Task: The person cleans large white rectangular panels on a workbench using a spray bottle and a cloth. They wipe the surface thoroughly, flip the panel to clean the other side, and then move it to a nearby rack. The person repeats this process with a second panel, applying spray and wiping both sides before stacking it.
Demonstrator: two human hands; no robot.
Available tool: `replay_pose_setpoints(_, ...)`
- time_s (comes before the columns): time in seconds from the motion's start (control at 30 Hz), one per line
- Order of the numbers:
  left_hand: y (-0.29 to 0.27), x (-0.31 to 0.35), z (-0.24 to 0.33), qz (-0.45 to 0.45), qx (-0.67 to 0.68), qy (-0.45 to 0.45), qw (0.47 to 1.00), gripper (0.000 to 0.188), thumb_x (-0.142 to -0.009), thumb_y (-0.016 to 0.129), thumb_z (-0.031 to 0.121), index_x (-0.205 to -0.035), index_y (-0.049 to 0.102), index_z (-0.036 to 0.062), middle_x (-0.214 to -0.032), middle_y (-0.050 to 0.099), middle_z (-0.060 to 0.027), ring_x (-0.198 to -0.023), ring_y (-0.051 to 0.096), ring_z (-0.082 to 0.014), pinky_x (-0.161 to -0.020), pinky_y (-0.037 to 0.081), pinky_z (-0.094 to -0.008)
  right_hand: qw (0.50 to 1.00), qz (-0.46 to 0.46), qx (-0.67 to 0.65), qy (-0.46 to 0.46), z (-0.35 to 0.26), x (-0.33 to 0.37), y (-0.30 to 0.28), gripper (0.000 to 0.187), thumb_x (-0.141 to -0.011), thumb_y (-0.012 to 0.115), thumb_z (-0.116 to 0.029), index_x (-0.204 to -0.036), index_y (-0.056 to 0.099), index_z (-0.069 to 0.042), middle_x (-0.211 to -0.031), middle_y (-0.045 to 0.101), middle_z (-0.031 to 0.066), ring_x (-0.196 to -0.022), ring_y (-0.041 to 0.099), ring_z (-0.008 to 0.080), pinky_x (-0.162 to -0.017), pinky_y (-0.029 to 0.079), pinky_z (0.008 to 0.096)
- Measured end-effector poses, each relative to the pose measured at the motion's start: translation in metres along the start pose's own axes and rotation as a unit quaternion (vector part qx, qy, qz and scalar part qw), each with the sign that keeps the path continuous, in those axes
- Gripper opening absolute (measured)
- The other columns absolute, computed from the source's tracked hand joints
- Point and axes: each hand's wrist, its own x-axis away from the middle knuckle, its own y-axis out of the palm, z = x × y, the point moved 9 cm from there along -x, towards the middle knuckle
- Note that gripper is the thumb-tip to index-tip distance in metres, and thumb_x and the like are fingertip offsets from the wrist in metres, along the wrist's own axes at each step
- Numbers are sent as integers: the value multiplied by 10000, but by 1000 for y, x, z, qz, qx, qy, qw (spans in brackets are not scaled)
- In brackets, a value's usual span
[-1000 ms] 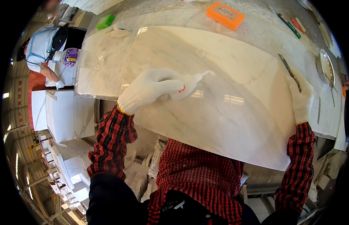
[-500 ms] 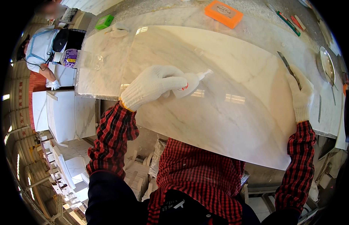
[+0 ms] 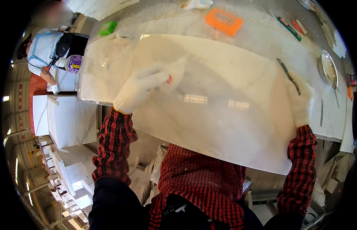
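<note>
A polished, pale marble-like slab (image 3: 213, 126) with a curved far edge lies in front of me. Over its left part, my left hand (image 3: 136, 86), in a white knitted glove, is closed around a small white squeeze bottle (image 3: 174, 78) with a red mark; motion smears both, and the nozzle points away from me. At the slab's right end is my right hand (image 3: 302, 99), gloved likewise. Its fingers are closed on a thin, dark metal blade (image 3: 287, 73) that sticks out past them, pointing away; part of the blade is hidden by the hand.
Beyond the slab lie an orange box (image 3: 224, 22), a green block (image 3: 108, 28), a green-handled tool (image 3: 289, 28) and a red one (image 3: 299, 27). A metal dish (image 3: 329, 69) stands at right, a clear bottle (image 3: 74, 63) at left. A co-worker (image 3: 44, 48) bends over slabs further left.
My left hand has moved the squeeze bottle left and slightly away, and its nozzle has turned more away from me. My right hand keeps its hold on the blade. The view has shifted slightly.
</note>
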Motion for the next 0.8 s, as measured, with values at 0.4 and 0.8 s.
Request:
replay_pose_setpoints(0.4,67,-166,168,-24,90,298,950,474,-934,703,363,-1217,634,-11,-1143,677,-84,-1053,638,-137,-949,488,-302,1000,-16,-9,18,2,-2,-1,293,-894,720,-144,-1148,729,2,-1092,745,162,-1036,706,277,-946,528,342)
replay_pose_setpoints(0.8,157,-294,161,88,-393,206,892,500,-857,670,424,-1222,608,89,-1124,705,-210,-1070,662,-395,-915,489,-459,999,-1,-29,45,-14,0,-10,266,-873,737,-148,-1116,738,-40,-1004,745,122,-849,718,235,-756,559,324)
